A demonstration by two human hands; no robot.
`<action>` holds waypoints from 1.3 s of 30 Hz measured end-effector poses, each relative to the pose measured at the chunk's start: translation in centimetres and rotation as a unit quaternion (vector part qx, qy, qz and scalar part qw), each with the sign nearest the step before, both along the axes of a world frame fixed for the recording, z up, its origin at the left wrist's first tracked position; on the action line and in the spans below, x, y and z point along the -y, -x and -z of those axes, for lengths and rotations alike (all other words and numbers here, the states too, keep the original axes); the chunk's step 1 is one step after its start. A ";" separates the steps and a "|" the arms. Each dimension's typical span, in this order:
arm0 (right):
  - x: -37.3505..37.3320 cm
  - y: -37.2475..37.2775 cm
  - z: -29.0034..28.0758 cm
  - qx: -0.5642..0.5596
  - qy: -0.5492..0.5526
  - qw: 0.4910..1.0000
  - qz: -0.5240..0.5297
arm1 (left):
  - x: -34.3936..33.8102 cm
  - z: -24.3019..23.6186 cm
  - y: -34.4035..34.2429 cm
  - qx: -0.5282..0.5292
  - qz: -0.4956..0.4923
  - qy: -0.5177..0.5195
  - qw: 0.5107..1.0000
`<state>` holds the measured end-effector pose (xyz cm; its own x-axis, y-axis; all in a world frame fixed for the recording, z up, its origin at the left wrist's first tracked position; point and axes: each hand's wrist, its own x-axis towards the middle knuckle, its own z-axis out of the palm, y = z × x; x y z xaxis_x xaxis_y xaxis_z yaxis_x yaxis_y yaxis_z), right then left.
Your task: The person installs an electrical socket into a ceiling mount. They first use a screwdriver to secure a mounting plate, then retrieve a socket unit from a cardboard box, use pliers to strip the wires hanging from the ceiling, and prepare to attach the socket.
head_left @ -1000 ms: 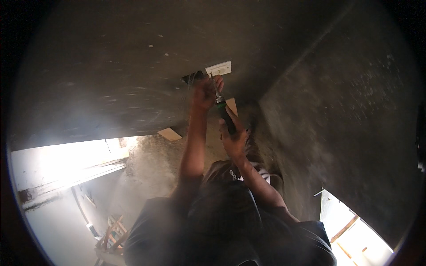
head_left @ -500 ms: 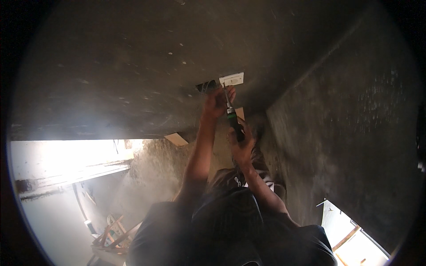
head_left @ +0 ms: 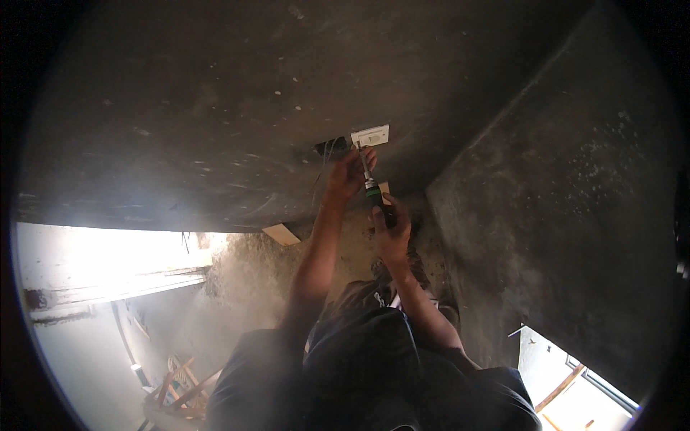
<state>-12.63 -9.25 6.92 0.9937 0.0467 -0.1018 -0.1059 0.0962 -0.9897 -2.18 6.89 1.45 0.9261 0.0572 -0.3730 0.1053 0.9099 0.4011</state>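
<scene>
A white rectangular wall plate (head_left: 371,135), a switch or socket, is set in the dark grey wall. In my right hand (head_left: 394,228) is a screwdriver (head_left: 371,188) with a black and green handle. Its metal shaft points up, with the tip at the plate's lower left edge. Close under the plate, my left hand (head_left: 347,177) has its fingers around the upper shaft, partly hiding the tip. Beside the plate, on the left, is a dark wall box opening (head_left: 330,146) with thin wires hanging out.
A flat tan piece (head_left: 281,235) lies below and left of my hands; another tan piece (head_left: 385,191) shows behind the screwdriver. Another wall (head_left: 553,215) meets this one on the right. Bright openings show at left and lower right, and wooden pieces (head_left: 176,391) at lower left.
The view has shifted slightly, so the plate sits a little lower and further left in the picture. Both hands keep their places on the screwdriver at the plate.
</scene>
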 end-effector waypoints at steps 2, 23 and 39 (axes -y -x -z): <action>-0.5 -0.1 1.6 0.086 0.079 0.993 0.001 | -0.7 0.5 0.0 0.001 0.013 0.003 1.000; 0.1 -0.6 0.0 -0.109 -0.133 0.985 -0.023 | -2.8 9.1 16.9 -0.127 0.062 -0.016 0.990; 6.4 2.2 3.1 -0.189 -0.248 0.920 -0.237 | 3.3 -10.9 2.1 0.238 -0.073 -0.839 0.483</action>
